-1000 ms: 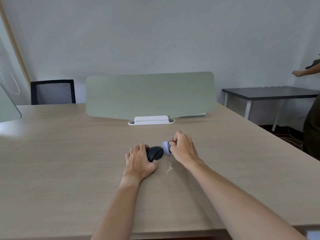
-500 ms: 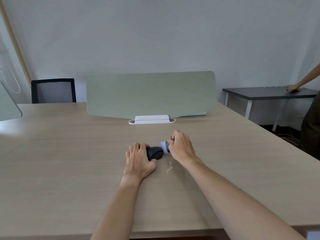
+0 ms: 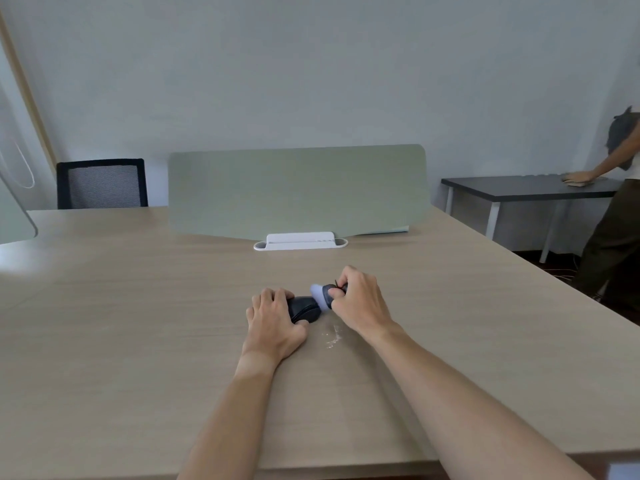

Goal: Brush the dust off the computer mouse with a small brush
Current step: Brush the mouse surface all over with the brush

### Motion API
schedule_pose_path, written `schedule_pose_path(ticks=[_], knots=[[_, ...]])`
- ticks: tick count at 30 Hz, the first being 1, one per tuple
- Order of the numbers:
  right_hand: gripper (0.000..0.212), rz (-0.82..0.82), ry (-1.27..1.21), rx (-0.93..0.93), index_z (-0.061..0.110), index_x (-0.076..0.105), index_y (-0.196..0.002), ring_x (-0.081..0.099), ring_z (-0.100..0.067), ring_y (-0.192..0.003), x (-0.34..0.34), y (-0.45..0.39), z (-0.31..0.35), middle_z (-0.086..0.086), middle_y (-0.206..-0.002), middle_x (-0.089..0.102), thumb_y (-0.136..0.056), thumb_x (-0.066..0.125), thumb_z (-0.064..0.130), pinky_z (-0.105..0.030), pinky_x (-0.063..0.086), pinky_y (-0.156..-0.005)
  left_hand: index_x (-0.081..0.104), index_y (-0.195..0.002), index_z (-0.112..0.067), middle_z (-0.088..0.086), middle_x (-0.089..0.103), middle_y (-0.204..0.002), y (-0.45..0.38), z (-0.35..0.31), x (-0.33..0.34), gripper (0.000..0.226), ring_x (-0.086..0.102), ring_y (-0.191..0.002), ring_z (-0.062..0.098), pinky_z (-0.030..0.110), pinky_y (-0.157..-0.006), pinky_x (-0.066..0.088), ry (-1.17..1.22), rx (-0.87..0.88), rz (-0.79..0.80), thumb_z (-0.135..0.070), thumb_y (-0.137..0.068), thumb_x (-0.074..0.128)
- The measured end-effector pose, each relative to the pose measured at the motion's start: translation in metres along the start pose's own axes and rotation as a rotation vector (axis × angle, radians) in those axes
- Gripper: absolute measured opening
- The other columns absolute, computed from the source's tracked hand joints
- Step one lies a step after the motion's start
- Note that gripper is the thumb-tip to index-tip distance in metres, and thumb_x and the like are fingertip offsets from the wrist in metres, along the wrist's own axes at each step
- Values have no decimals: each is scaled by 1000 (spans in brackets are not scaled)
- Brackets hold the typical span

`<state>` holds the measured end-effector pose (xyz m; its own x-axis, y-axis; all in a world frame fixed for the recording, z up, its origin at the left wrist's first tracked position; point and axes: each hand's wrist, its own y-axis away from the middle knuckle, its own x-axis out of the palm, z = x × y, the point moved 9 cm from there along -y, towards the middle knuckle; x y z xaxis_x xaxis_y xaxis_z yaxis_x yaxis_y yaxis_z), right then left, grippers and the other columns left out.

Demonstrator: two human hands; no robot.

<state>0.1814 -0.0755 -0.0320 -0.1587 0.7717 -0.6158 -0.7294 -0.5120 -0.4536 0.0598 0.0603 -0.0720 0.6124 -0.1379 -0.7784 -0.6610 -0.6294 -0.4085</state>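
At the far left a pale green panel [image 3: 14,216] edges into view, and behind the light wood surface [image 3: 121,323] stands a black mesh office chair [image 3: 102,183]; further along, a sage-green desk divider [image 3: 294,192] stands upright in a white clip base [image 3: 300,241] at the middle of the surface. Nearer the person, the left hand [image 3: 273,323] lies over the left side of the black computer mouse [image 3: 304,309], its fingers curled round the mouse and holding it against the surface; the mouse sits near the middle of the surface, in front of the divider. Just right of it, the pale bristle head of the small brush [image 3: 320,296] touches the mouse's upper right edge; the right hand [image 3: 356,303] pinches the brush's dark handle, fingers curled tight about it. A scatter of white dust [image 3: 333,336] lies on the surface just below the mouse and brush, between the two wrists. At the far right stands a dark table [image 3: 526,190] on white legs, and another person [image 3: 613,216] leans a hand on it.
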Motion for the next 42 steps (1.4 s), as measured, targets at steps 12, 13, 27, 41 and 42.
schedule_pose_path(ticks=[12, 13, 27, 41, 42], knots=[[14, 10, -57, 47, 7, 52, -81, 57, -30, -79, 5, 1, 7, -8, -83, 62, -90, 57, 16, -37, 48, -67, 57, -115, -26, -2, 51, -113, 3, -6, -5, 53, 39, -106, 24, 34, -91, 31, -37, 45, -17, -28, -63, 45], [13, -2, -11, 38, 9, 50, -81, 56, -32, -81, 2, 0, 8, -10, -88, 63, -92, 55, 15, -37, 47, -67, 57, -114, -27, -3, 51, -113, 3, -7, -6, 55, 39, -106, 24, 34, -91, 31, -33, 48, -25, -27, -61, 42], [9, 26, 46, 57, 12, 50, -82, 58, -32, -82, -1, 2, 6, -8, -90, 63, -90, 54, 16, -37, 47, -67, 63, -124, -28, 3, 52, -122, 0, -6, -4, 62, 39, -116, 26, 41, -99, 37, 29, 36, -6, -3, -69, 46], [15, 10, -14, 82, 15, 48, -75, 57, -27, -78, -2, 1, -5, -4, -83, 62, -88, 55, 18, -36, 47, -66, 63, -124, -27, 3, 57, -124, 4, -8, -7, 65, 38, -119, 27, 42, -99, 38, 68, 26, 18, -23, -66, 33], [14, -3, -39, 77, 14, 49, -75, 57, -26, -77, -4, 0, -4, -3, -81, 62, -88, 56, 17, -35, 47, -64, 64, -122, -26, 3, 58, -123, 3, -7, -6, 59, 39, -119, 27, 41, -98, 38, 79, 24, 9, -25, -71, 35]])
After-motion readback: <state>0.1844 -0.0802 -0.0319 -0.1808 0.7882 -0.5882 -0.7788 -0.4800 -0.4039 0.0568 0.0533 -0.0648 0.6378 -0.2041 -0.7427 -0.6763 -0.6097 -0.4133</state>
